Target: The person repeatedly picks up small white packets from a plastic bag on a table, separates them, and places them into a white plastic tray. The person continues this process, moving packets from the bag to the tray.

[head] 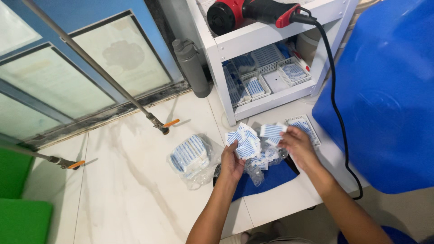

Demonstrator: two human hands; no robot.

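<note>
2 bare hands are sorting small blue-and-white packets above a white tiled floor: the left hand (232, 161) is gripping a fanned stack of packets (243, 140), while the right hand (296, 143) is pinching a single packet (272, 131) beside a white shelf unit (266, 34).

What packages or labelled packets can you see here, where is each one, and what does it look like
Small packets: fanned in the left hand, flat rectangles, white with blue print.
Single packet: pinched by the right hand, same white and blue.
Clear plastic bag: on the pale floor left of the hands, stuffed with the same packets.
White baskets: on the lower shelf of the white rack, holding more blue and white packets.
</note>
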